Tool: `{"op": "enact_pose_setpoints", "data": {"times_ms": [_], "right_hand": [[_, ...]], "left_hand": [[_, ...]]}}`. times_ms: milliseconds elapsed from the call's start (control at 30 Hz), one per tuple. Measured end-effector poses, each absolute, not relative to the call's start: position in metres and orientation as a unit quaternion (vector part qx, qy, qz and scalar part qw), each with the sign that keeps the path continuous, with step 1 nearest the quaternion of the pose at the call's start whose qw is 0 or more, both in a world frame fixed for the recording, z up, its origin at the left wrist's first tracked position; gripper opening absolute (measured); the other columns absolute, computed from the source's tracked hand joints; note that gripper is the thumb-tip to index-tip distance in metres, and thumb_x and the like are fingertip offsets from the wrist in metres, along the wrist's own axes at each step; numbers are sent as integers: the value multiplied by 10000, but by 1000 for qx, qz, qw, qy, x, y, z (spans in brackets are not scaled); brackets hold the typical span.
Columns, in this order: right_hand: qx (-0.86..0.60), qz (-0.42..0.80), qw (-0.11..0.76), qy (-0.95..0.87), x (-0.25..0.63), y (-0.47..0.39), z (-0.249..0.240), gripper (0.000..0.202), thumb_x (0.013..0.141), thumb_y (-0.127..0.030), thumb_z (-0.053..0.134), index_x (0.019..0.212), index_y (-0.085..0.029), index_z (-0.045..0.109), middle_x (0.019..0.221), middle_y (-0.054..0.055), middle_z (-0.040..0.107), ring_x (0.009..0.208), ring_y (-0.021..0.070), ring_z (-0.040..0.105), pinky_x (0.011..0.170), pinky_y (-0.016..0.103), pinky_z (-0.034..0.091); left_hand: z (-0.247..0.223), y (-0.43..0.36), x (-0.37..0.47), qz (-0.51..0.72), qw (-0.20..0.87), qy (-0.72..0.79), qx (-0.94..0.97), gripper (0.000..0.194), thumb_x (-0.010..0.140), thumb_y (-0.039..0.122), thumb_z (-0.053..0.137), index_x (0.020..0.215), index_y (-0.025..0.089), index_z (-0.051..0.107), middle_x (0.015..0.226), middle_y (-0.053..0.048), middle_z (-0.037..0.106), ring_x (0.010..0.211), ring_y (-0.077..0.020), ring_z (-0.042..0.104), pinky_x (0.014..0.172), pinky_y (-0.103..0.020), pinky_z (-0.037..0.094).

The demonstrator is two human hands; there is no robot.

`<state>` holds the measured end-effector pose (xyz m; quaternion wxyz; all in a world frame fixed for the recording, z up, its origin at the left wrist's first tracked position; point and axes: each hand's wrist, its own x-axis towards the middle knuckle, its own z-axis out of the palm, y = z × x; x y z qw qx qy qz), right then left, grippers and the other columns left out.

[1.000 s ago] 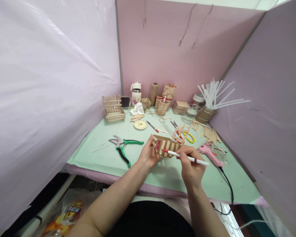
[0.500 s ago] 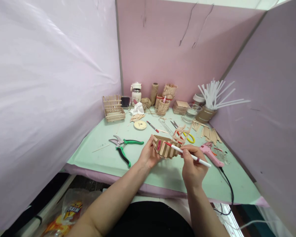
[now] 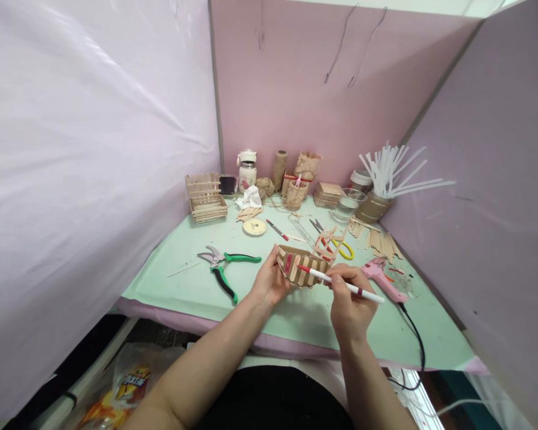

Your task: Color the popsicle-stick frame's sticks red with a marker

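Observation:
My left hand (image 3: 272, 280) is closed on the left end of a small craft-stick basket (image 3: 311, 272), a brown piece with pale wooden slats along its side. One slat near its left end is coloured red-pink, and the slat beside it shows a lighter pink tint. In my right hand (image 3: 352, 301) is a white marker (image 3: 341, 283) with a red tip, pinched between thumb and fingers. Its tip touches or lies just over the lightly tinted slat. A small frame of thin sticks (image 3: 332, 242) rises behind the basket; whether they are joined I cannot tell.
Green-handled pruning shears (image 3: 224, 260) lie open at left. Yellow-handled scissors (image 3: 343, 248), a red pen (image 3: 277, 229) and a round lid (image 3: 254, 227) lie beyond the basket. To the right is a pink glue gun (image 3: 385, 280) with a black cord. Glue sticks (image 3: 385, 170) stand behind.
The marker's tip has moved slightly left and down along the second slat, which now looks pinker. My left hand and the basket have hardly moved.

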<state>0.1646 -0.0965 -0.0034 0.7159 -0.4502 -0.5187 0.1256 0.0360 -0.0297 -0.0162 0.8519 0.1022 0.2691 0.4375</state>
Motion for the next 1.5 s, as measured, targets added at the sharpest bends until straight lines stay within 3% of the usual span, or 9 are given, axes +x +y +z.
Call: {"op": "enact_pose_setpoints", "data": {"times_ms": [200,533,867,1167,1500], "right_hand": [[-459,123,725,-498,165,-96,-8,150,875,-307,650,773,-199,677,702,-4,651,644,151,589,601,288,450],[-435,137,712,-534,165,-97,-5,186,849,-262,623,672,-207,627,619,-21,591,591,141,547,548,275,413],[-445,123,732,-501,165,-96,-9,134,878,-284,649,772,-207,674,708,-7,651,655,152,587,605,285,442],[-421,136,722,-533,165,-97,-5,165,850,-218,621,685,-206,634,630,-26,602,595,135,550,550,264,410],[-465,115,729,-488,166,-95,-11,161,868,-324,657,768,-199,674,710,-3,651,647,151,590,607,294,460]], "left_hand": [[-9,-33,35,434,853,271,101,605,1028,530,368,1286,46,623,964,-163,775,857,-276,739,862,-458,566],[-18,-29,36,440,852,266,100,550,998,528,465,1258,81,652,972,-146,776,865,-264,738,861,-427,567],[-5,-34,36,429,857,267,96,607,1031,538,344,1277,62,628,891,-139,776,790,-253,740,846,-437,573],[-10,-32,36,438,848,284,96,579,1019,520,408,1308,63,615,956,-144,777,837,-259,737,872,-432,563],[3,-38,36,434,850,282,95,600,1042,510,325,1248,41,638,859,-142,768,763,-259,730,826,-442,561]]}}
